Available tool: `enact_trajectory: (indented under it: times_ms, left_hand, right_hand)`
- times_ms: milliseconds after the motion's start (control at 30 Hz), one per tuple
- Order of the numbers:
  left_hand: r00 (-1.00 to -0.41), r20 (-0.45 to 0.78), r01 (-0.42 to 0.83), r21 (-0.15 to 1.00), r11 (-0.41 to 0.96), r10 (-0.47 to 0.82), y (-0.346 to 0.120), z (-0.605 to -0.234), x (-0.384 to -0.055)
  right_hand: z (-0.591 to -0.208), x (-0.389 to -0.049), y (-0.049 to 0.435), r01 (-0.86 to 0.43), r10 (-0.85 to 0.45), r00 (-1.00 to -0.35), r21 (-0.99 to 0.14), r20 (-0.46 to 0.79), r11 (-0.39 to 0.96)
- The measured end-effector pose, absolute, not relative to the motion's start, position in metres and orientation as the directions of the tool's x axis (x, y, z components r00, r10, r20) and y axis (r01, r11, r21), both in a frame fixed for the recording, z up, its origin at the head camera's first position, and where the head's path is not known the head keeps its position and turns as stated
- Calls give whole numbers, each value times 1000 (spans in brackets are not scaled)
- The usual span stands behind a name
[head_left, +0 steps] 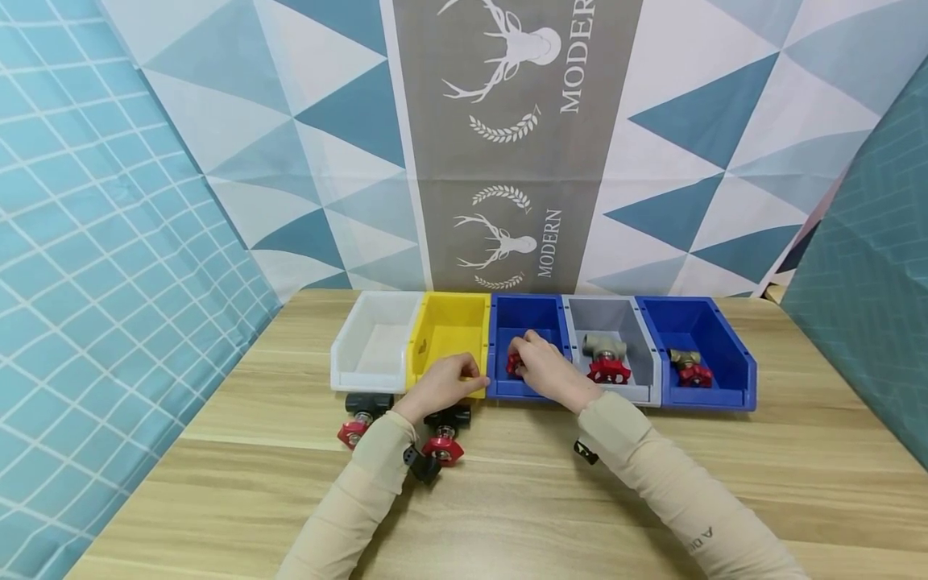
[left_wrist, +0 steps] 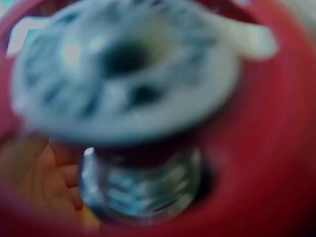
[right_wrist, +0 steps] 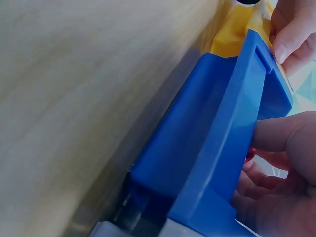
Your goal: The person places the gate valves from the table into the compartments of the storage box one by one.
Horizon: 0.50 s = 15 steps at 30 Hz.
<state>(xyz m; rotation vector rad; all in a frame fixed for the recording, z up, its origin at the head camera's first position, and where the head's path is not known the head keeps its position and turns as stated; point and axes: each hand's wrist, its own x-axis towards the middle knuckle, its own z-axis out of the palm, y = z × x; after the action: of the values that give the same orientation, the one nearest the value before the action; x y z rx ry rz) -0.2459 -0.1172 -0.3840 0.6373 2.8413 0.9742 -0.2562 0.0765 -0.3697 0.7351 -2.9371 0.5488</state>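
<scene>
My right hand [head_left: 542,366] reaches into the middle blue bin [head_left: 532,310] and grips a valve by its red handwheel [head_left: 514,365]; the rest of the valve is mostly hidden by the hand. In the right wrist view, a little red shows between the curled fingers [right_wrist: 271,136], behind the bin's front wall. My left hand [head_left: 444,385] pinches the front rim of the yellow bin [head_left: 453,310], near its corner beside the blue bin. A black valve with a red handwheel [head_left: 444,449] lies on the table below the left wrist; its wheel fills the left wrist view, blurred.
Another black valve [head_left: 368,404] lies before the white bin [head_left: 377,302]. On the right, a grey bin [head_left: 641,342] holds a grey valve [head_left: 604,348], and a second blue bin [head_left: 743,374] holds a brass valve [head_left: 685,358]. The bins stand side by side on the wooden table [head_left: 522,515].
</scene>
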Motion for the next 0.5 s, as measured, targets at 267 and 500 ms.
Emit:
enact_trajectory:
  times_ms: [267, 500]
  left_hand:
    - [-900, 28, 371, 573, 731, 435, -121, -375, -244]
    - [-898, 13, 377, 542, 752, 440, -123, -368, -243]
  right_hand:
    - [-373, -257, 77, -454, -441, -889, -349, 120, 820]
    - [-374, -254, 76, -463, -442, -886, -337, 143, 820]
